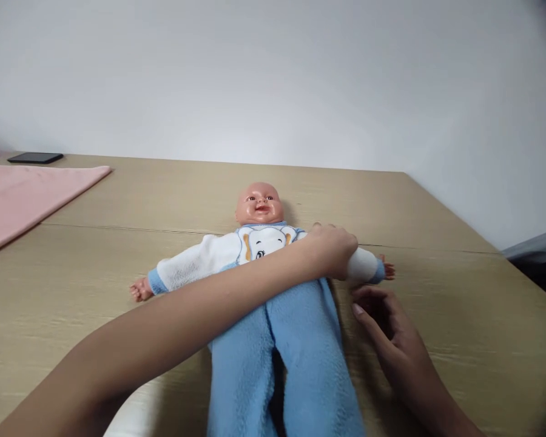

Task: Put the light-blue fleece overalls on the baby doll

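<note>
A baby doll [259,206] lies on its back on the wooden table [118,267], in a white fleece top and blue trousers [295,358]. My left hand [332,250] reaches across the doll's body and is closed around the white sleeve of the arm on the right side. My right hand [382,318] rests just below that sleeve, beside the blue trousers, fingers curled loosely with nothing in them. The doll's other arm [173,276] is stretched out to the left.
A pink cloth [22,197] lies spread at the table's far left. A dark phone [35,158] sits behind it by the white wall. The table's right edge runs diagonally at the right, with something grey and dark beyond it.
</note>
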`<state>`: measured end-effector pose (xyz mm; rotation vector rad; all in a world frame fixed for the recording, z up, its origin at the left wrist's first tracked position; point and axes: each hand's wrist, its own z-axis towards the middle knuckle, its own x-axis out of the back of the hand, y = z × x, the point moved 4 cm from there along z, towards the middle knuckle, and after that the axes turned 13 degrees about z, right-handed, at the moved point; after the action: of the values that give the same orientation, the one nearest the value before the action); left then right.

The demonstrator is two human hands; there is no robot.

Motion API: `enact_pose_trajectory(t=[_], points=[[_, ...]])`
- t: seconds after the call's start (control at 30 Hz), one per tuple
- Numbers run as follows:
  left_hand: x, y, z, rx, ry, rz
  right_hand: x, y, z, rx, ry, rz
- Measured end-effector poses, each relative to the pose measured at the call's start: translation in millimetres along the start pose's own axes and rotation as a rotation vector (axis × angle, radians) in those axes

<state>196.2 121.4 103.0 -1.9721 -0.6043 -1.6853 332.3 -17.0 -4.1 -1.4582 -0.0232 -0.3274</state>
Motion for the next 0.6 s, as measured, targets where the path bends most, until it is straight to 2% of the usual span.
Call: enact_pose_trajectory(t=[0.17, 0.4, 0.6], points=[[21.1, -4.2, -10.0, -0.002, 0.198, -0.013, -1.8, -8.8, -2.3, 0.029, -0.024, -0.026], [55.6, -19.2, -29.3, 0.033, 0.447, -0.144, -14.3, -24.9, -14.4, -0.006, -0.221, 0.005], [68.5, -26.9, -34.6, 0.095, 0.642, -0.273, -12.0, -19.6, -12.5, -0.086, -0.13, 0.047]])
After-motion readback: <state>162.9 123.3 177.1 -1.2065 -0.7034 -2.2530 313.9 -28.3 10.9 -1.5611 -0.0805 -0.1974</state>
